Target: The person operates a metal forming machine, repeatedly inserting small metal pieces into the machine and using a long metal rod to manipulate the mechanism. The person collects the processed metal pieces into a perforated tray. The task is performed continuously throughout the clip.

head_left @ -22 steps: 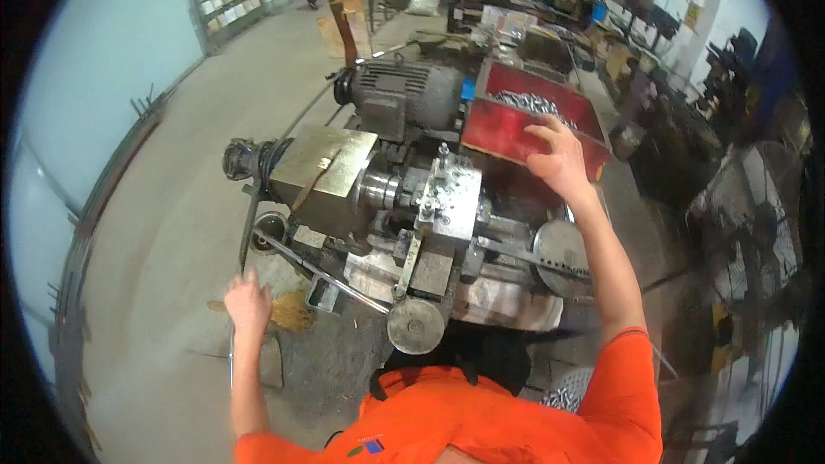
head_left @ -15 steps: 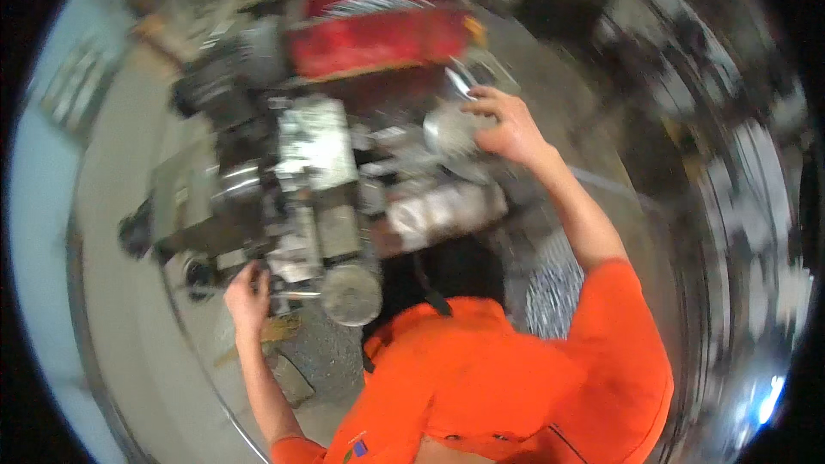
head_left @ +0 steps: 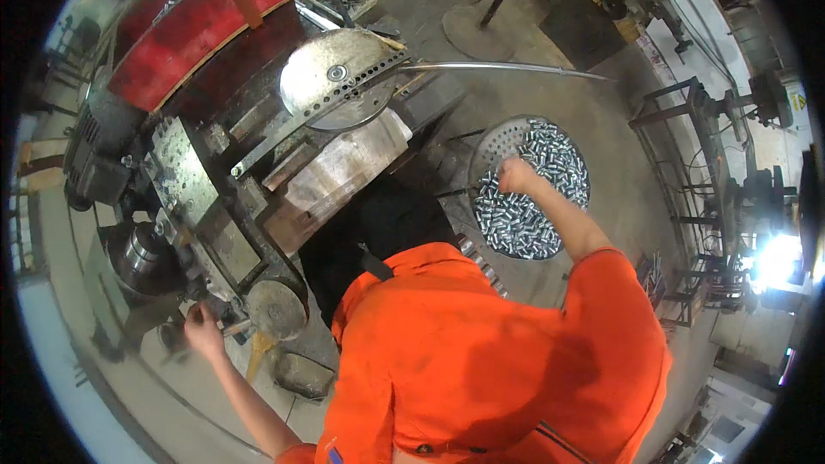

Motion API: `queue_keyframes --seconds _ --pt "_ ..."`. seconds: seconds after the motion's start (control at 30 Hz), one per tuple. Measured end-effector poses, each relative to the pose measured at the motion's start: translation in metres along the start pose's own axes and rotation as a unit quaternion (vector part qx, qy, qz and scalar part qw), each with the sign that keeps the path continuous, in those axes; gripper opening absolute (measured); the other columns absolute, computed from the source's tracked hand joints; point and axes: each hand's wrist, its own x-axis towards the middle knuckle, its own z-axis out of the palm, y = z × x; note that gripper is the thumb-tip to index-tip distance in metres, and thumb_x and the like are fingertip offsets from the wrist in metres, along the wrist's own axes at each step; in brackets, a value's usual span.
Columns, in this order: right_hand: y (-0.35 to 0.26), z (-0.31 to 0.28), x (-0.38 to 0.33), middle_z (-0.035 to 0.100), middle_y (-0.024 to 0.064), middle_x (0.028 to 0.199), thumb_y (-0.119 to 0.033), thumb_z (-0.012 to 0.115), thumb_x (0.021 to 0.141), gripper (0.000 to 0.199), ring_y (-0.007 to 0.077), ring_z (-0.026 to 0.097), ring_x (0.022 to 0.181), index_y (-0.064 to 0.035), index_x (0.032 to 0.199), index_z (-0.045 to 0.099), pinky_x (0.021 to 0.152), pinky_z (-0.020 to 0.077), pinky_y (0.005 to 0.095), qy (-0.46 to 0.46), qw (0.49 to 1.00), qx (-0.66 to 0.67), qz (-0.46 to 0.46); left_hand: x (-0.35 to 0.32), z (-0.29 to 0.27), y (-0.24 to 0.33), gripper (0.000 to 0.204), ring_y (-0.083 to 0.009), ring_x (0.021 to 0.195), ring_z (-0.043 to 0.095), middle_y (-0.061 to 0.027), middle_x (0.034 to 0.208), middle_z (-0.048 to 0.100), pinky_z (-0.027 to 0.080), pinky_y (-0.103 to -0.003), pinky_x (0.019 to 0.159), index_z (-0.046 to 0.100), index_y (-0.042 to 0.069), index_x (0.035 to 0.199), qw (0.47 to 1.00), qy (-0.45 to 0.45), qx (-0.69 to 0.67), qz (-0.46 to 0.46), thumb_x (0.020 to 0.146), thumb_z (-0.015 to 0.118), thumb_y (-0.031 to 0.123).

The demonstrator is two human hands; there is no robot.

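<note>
Hands wide apart: R hand (head_left: 518, 176) fisted over metal pieces (head_left: 537, 198), L hand (head_left: 203, 331) on lever (head_left: 234, 325)

Orange sleeve (head_left: 601, 292), silvery cylinders (head_left: 537, 180), red trays (head_left: 189, 26).

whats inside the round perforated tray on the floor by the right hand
The round perforated tray holds a heap of small shiny metal cylinders. The right hand reaches into the pile and covers some. Whatever lies under the heap is hidden.
</note>
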Motion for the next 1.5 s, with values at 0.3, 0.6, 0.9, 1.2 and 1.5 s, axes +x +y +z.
queue_keyframes --seconds 0.3,0.6,0.9,1.2,1.5 --pt "0.003 -0.013 0.004 0.065 0.0185 0.092 -0.023 0.056 0.066 0.025 0.0322 0.063 0.089 -0.0063 0.079 0.069 0.080 0.0506 0.0362 -0.059 0.998 -0.008 0.012 -0.002 0.002 -0.007 0.028 -0.0144 0.060 0.059 -0.0077 0.070 0.064 0.046 -0.029 0.060 0.065 0.000 0.092 0.998 -0.003 -0.028 -0.064 0.087 0.058 0.026" --pt "0.031 0.025 0.041 0.065 0.0171 0.080 -0.026 0.056 0.070 0.023 0.0336 0.062 0.083 -0.0059 0.067 0.067 0.074 0.0496 0.0413 0.004 1.000 -0.022 -0.019 -0.010 0.004 -0.013 0.031 -0.0209 0.066 0.061 -0.0116 0.075 0.066 0.047 -0.033 0.065 0.065 0.000 0.093 0.999 0.023 0.006 -0.035 0.084 0.060 0.030" --pt "0.053 0.065 0.069 0.066 0.0155 0.076 -0.031 0.060 0.070 0.024 0.0340 0.064 0.071 -0.0087 0.076 0.069 0.065 0.0497 0.0431 0.076 0.991 -0.065 -0.084 -0.012 -0.001 0.017 0.026 -0.0344 0.079 0.062 -0.0162 0.079 0.065 0.048 -0.042 0.069 0.068 0.007 0.083 0.993 0.084 0.071 -0.045 0.079 0.058 0.031" --pt "-0.077 -0.089 0.015 0.067 0.0083 0.072 -0.011 0.060 0.063 0.011 0.0222 0.062 0.069 -0.0030 0.067 0.067 0.061 0.0471 0.0318 0.174 0.885 0.383 -0.201 -0.035 -0.062 0.084 0.022 -0.0092 0.061 0.058 -0.0063 0.066 0.064 0.046 -0.026 0.059 0.064 -0.005 0.085 0.963 -0.028 -0.268 0.022 0.084 0.060 0.017" --pt "-0.374 -0.217 -0.082 0.062 0.0143 0.104 -0.004 0.058 0.054 0.031 0.0290 0.060 0.096 -0.0026 0.083 0.067 0.084 0.0467 0.0338 0.122 0.673 0.369 -0.629 -0.049 -0.010 0.193 0.037 -0.0145 0.064 0.061 -0.0077 0.071 0.064 0.050 -0.027 0.062 0.062 -0.004 0.090 0.767 -0.344 -0.534 0.096 0.093 0.051 0.031"
